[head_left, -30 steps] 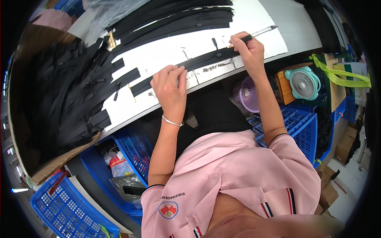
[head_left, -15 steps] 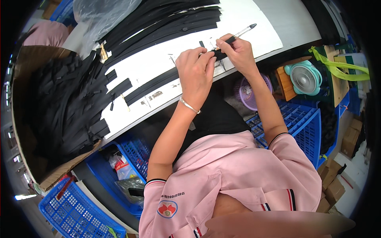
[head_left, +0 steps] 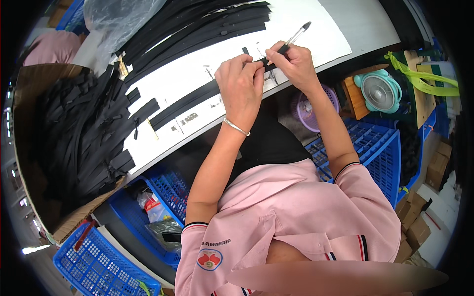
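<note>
A black fabric strip [head_left: 190, 103] runs along the near part of a white board [head_left: 328, 39]. My left hand [head_left: 239, 81], a silver bangle on its wrist, is closed over the right end of that strip, thumb and fingers pressed together there. Just to the right, my right hand [head_left: 296, 66] grips a pen [head_left: 297, 35] with a clear barrel and black end. The barrel sticks up to the far right; my fingers hide its lower tip, near the strip's end. Pencil-like dark marks show on the board around both hands.
More black strips [head_left: 197, 37] lie side by side farther back, near a clear plastic bag [head_left: 118, 19]. At the left, a cardboard box [head_left: 27, 113] holds a heap of black strips. Blue crates [head_left: 368, 143], a purple basket [head_left: 328, 106] and a turquoise fan [head_left: 379, 92] are below and right.
The whole view has shifted slightly. Both hands stay at the strip's end; the pen has moved a little, still in my right hand.
</note>
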Demonstrator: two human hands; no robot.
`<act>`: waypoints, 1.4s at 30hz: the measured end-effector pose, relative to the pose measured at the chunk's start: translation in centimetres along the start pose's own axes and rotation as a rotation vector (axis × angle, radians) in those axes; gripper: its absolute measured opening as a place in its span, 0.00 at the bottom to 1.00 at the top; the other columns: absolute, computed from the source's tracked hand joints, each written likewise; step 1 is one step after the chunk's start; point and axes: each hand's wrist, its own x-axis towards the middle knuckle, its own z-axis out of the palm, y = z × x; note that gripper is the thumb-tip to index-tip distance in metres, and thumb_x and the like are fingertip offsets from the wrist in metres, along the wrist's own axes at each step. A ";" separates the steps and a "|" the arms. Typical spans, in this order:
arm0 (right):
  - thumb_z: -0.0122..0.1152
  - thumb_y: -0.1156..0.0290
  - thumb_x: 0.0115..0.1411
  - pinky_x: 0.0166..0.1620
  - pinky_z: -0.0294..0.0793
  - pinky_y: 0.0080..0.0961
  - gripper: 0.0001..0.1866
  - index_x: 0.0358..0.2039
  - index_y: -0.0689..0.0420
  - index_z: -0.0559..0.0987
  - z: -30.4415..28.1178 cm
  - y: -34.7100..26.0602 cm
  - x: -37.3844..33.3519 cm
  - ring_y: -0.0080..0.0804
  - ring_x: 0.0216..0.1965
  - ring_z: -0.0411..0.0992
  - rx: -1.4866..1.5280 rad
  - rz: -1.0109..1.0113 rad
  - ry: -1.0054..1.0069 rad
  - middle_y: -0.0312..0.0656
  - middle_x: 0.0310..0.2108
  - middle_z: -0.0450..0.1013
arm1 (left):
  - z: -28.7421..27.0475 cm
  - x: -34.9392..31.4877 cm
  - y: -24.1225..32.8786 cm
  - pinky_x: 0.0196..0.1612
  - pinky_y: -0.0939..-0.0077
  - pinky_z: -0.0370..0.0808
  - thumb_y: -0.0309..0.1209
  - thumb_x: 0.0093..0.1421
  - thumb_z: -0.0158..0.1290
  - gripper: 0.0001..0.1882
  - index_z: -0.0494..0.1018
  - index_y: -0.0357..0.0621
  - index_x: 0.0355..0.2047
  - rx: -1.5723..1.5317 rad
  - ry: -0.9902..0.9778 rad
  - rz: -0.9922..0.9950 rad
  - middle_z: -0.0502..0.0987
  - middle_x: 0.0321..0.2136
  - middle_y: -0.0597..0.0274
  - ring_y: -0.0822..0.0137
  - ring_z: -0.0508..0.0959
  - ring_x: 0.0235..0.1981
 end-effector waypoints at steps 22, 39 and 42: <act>0.61 0.72 0.68 0.33 0.67 0.13 0.06 0.38 0.60 0.83 -0.3 -0.7 -0.3 0.15 0.28 0.69 0.146 0.023 0.020 0.34 0.29 0.78 | -12.5 -4.1 -6.0 0.65 0.54 0.63 0.25 0.60 0.59 0.15 0.81 0.44 0.49 0.361 0.116 -0.104 0.78 0.52 0.54 0.50 0.73 0.59; 0.74 0.57 0.58 0.29 0.72 0.22 0.18 0.42 0.51 0.80 3.8 0.7 4.6 0.28 0.22 0.74 -0.784 -0.429 0.111 0.32 0.31 0.79 | -19.9 -3.8 -12.6 0.59 0.63 0.63 0.30 0.66 0.57 0.09 0.83 0.48 0.45 0.605 0.100 -0.136 0.82 0.38 0.61 0.60 0.77 0.46; 0.73 0.59 0.59 0.29 0.72 0.22 0.16 0.43 0.51 0.80 4.0 0.3 4.7 0.28 0.22 0.74 -0.625 -0.305 0.099 0.33 0.30 0.79 | -18.2 -2.8 -10.3 0.48 0.68 0.72 0.29 0.64 0.60 0.07 0.84 0.48 0.41 0.410 0.075 -0.110 0.83 0.35 0.60 0.60 0.80 0.38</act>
